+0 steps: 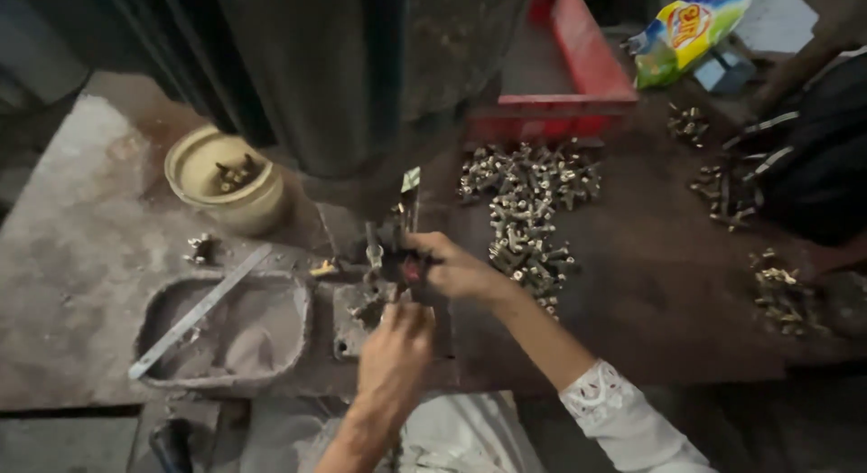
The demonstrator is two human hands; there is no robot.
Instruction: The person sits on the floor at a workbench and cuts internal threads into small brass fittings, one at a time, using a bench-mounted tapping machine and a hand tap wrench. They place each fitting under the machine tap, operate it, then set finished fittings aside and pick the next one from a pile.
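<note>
We count two bare hands at a worn brown workbench (650, 283). We count one large heap of small brass fittings (528, 211) and three smaller scatters of the same fittings (786, 297) farther out; the single pieces are too many and too small to count. We note one round cream-coloured bowl (221, 179) holding a few brass pieces, one shallow grey metal tray (226, 328) with one flat grey metal strip (194, 315) lying across it, one red plastic bin (578, 66), and one yellow-and-green plastic packet (691, 26).

The right hand (456, 270) comes in from the lower right, forearm bare, white patterned sleeve (623, 419) pushed back, wrist bent toward the centre. Its fingers are closed on a small dark piece with a red spot (408, 270) at the dark metal fixture (384, 265) under the black machine column (361, 75).

The left hand (393, 360) rises from below, back of the hand to the camera, knuckles curled. Its fingertips are hidden behind the hand; we cannot tell whether they grip anything.

The dark piece sits between the right fingertips, just above the left knuckles. The large heap lies just beyond the back of the right hand. The tray lies to the left of the left fingers, near them; the bowl is well apart.
</note>
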